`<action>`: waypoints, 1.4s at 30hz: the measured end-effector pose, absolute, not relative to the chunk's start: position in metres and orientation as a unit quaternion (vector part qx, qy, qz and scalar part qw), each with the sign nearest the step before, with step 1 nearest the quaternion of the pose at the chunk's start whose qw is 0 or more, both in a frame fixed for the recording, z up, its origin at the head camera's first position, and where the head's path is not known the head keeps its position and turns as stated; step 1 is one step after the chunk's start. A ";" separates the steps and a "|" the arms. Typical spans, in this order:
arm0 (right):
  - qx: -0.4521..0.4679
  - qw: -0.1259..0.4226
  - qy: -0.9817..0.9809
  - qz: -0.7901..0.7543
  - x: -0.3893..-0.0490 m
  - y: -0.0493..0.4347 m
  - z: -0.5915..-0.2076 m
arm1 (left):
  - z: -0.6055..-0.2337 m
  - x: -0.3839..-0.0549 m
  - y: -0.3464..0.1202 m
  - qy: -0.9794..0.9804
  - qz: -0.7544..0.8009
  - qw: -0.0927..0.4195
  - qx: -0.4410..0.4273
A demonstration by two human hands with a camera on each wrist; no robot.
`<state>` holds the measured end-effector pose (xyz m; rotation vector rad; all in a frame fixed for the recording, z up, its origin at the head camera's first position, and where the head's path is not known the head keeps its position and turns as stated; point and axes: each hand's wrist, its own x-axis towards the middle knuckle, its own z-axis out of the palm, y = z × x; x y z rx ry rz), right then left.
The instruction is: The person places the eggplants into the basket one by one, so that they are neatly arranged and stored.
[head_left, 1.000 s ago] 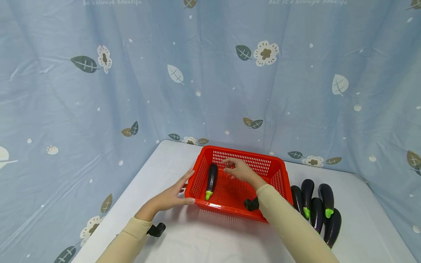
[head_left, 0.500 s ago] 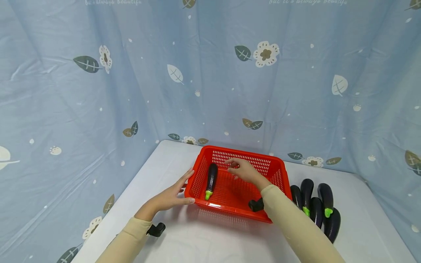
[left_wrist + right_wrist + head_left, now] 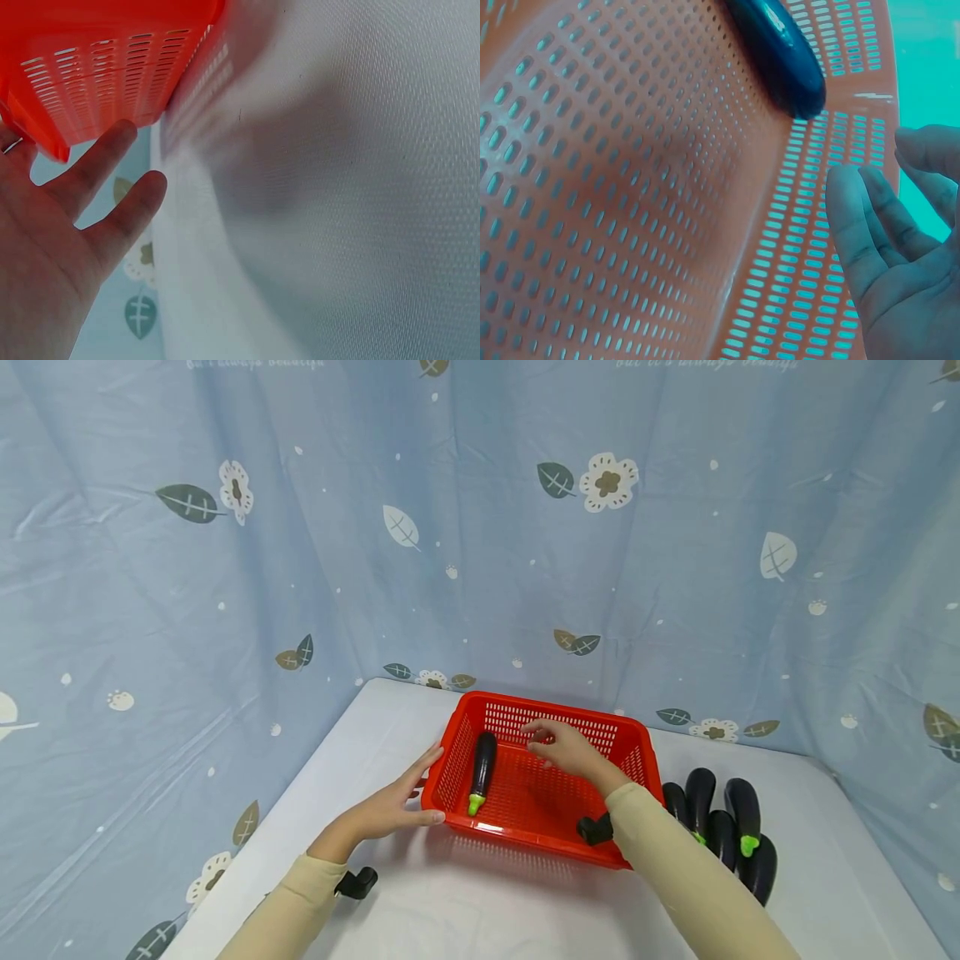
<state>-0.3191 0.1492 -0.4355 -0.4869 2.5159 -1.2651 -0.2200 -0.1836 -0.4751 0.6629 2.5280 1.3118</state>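
In the head view a red plastic basket stands on the white table. One eggplant with a green stem end lies inside it by the left wall. My left hand rests against the basket's left corner, thumb along the front rim. The left wrist view shows fingers of that hand straight and spread beside the basket wall. Over the basket, right of the eggplant, my right hand hovers with loosely bent fingers holding nothing. In the right wrist view its fingers stand before the slotted wall, below the dark eggplant.
Several more eggplants lie in a cluster on the table right of the basket. A blue patterned curtain hangs behind and to the left of the white table. Small black devices are worn at both wrists.
My right hand has drifted a little to the right over the basket, away from the eggplant inside. My left hand, the basket and the eggplants have stayed in place.
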 end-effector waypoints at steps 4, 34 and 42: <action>-0.169 0.144 0.869 -0.443 -0.319 0.153 -0.435 | -0.475 -0.219 -0.185 0.861 0.444 0.107 0.225; -0.178 0.124 0.875 -0.432 -0.314 0.182 -0.426 | -0.478 -0.225 -0.187 0.862 0.439 0.107 0.231; -0.180 0.122 0.882 -0.419 -0.311 0.192 -0.426 | -0.479 -0.224 -0.187 0.859 0.442 0.111 0.232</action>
